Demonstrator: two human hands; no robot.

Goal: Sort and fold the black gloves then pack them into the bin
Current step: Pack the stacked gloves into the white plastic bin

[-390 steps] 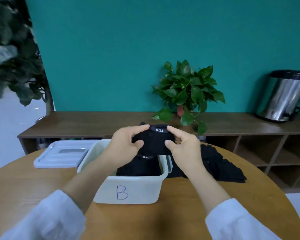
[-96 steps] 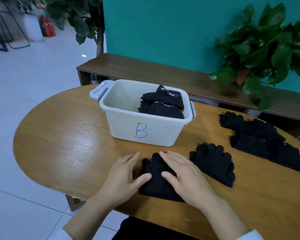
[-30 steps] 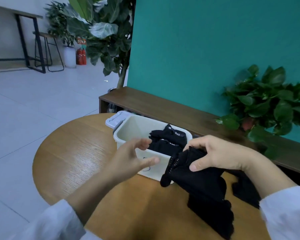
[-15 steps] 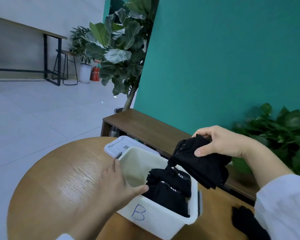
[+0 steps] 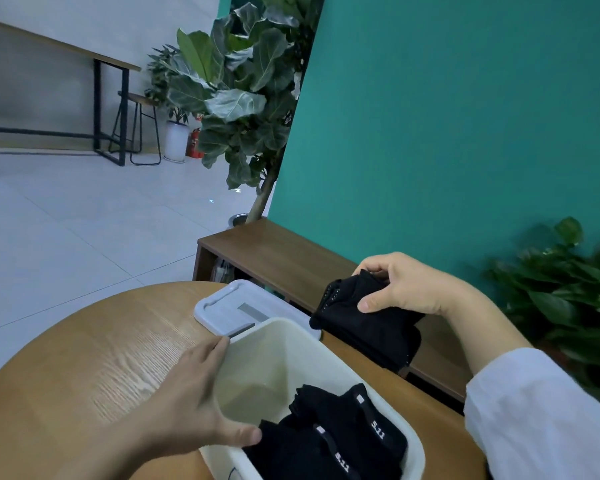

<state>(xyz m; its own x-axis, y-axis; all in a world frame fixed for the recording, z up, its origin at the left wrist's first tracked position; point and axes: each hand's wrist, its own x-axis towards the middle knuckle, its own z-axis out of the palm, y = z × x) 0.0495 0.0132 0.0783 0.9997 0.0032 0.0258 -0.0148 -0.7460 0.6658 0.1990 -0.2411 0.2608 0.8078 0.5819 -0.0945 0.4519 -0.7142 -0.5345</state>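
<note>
Resting against the near-left wall of the white rectangular plastic bin (image 5: 414, 441), the person's left hand (image 5: 194, 396) lies with its fingers straight along the outside of the rim and its thumb hooked over the edge into the bin; it grips nothing else. Inside the bin, toward its right end, folded black knit gloves (image 5: 329, 434) are stacked, their cuffs showing small white "5.11" labels, while the left part of the bin floor is bare. Just behind the bin, touching or nearly touching its far-left corner, a pale grey plastic lid (image 5: 222, 308) lies flat on the round wooden table (image 5: 84, 368). Further right and held up above the bin's far side, the right hand (image 5: 406, 284) pinches a folded bundle of black gloves (image 5: 364, 320), thumb on the near face and fingers curled over the top, with the bundle hanging down below the palm. A white sleeve (image 5: 541, 417) covers the right forearm. Behind stand a low brown wooden shelf (image 5: 278, 251), a teal wall (image 5: 465, 116) and leafy green plants (image 5: 236, 84).
</note>
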